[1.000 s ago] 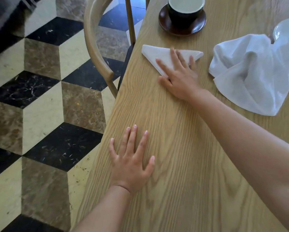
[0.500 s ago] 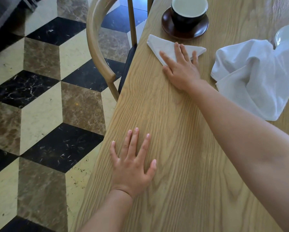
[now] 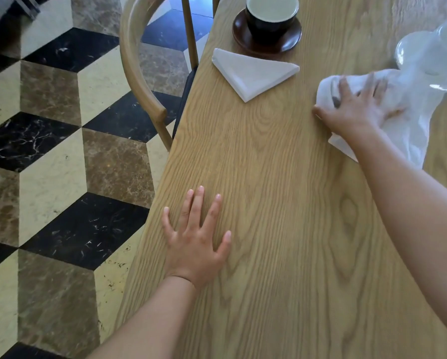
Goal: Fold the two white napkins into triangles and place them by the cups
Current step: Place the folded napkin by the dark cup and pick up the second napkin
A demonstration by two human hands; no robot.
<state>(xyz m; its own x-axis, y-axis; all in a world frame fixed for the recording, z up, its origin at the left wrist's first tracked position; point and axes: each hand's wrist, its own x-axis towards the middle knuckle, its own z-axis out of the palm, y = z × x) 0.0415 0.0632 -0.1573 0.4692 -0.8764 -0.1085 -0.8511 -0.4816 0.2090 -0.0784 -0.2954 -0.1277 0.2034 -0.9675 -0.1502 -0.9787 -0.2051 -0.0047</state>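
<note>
Right hand [image 3: 357, 110] spread on crumpled napkin [image 3: 408, 120]; left hand [image 3: 195, 242] flat.

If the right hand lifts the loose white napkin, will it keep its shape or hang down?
The loose napkin will probably hang limp: it lies in soft rumpled folds under the right hand. It looks thin and light, so it should slide easily on the smooth table. It likely needs flattening before folding.
</note>
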